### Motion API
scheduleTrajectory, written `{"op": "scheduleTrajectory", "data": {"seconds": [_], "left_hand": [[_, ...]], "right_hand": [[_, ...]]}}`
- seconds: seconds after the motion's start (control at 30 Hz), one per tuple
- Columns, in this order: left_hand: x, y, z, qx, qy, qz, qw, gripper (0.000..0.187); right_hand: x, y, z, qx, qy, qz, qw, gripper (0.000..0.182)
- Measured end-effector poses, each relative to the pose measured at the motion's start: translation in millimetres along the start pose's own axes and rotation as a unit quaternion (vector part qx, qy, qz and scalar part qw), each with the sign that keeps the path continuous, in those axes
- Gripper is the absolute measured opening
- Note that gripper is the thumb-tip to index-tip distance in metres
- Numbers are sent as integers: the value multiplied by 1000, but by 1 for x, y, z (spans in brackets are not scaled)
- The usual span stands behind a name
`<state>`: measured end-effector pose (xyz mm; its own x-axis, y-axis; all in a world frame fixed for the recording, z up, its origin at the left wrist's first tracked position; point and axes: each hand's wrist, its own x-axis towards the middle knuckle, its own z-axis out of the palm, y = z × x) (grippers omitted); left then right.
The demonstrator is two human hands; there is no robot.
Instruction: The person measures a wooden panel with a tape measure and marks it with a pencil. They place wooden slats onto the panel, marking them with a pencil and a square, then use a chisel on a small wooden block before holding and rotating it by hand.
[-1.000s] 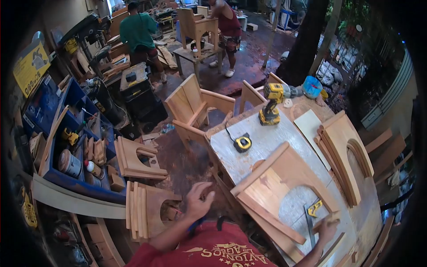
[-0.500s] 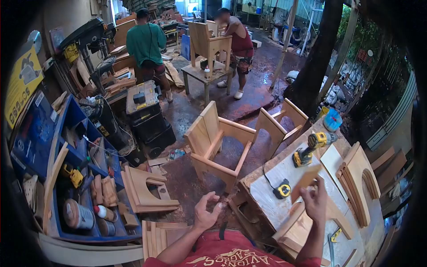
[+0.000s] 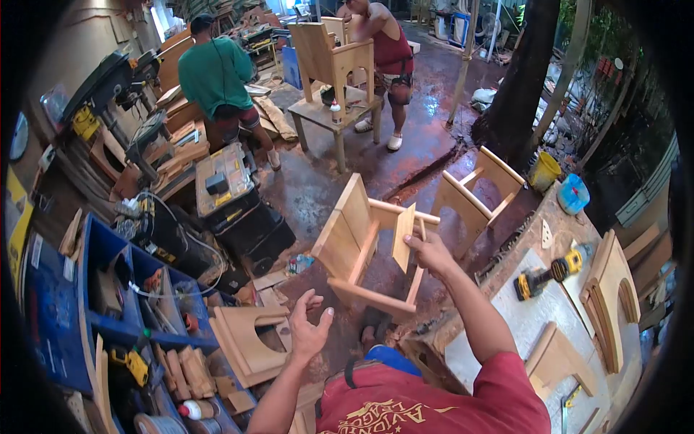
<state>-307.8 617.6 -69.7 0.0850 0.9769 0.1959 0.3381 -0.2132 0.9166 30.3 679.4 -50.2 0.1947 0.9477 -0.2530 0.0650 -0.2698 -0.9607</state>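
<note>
My right hand [image 3: 431, 253] grips a small flat wooden board [image 3: 403, 239], held up over the floor in front of me. Behind the board stands an unfinished wooden chair [image 3: 345, 220] with a slatted back and open seat frame; the board overlaps part of it in view. My left hand [image 3: 309, 325] is raised, empty, fingers apart, nearer to me than the chair. Cut-out wooden side panels [image 3: 249, 336] lean together to the left of that hand. Another wooden frame [image 3: 463, 202] stands beyond my right hand.
At right, a workbench [image 3: 481, 340] bears a yellow cordless drill [image 3: 553, 271], shaped panels [image 3: 611, 300] and a square [image 3: 571, 398]. A blue divided tool cabinet [image 3: 119, 253] stands left. Two people work further back, one by a chair on a small table [image 3: 336, 116].
My right hand has carried the board from over the workbench leftward and forward to the chair. My left hand has shifted slightly left. The view has turned, and the tape measure no longer shows.
</note>
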Motion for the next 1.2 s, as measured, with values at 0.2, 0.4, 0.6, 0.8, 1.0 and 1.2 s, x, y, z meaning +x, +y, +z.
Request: {"op": "scheduleTrajectory", "data": {"seconds": [0.2, 0.4, 0.6, 0.8, 1.0, 1.2], "left_hand": [[97, -74, 41, 23, -34, -61, 997, 59], [193, -95, 74, 225, -93, -28, 970, 67], [319, -172, 131, 317, -202, -47, 926, 94], [347, -228, 182, 281, -265, -19, 922, 65], [349, -233, 182, 228, -268, -38, 935, 57], [347, -246, 179, 226, -280, -44, 932, 59]], "right_hand": [[158, 114, 8, 29, -14, -36, 999, 45], [200, 168, -3, -100, -96, 206, 969, 41], [252, 352, 17, -226, -103, 196, 949, 43], [273, 426, 66, -185, -99, 282, 936, 52], [279, 498, 108, -160, -133, 357, 911, 42], [251, 485, 119, -183, -186, 368, 892, 48]]}}
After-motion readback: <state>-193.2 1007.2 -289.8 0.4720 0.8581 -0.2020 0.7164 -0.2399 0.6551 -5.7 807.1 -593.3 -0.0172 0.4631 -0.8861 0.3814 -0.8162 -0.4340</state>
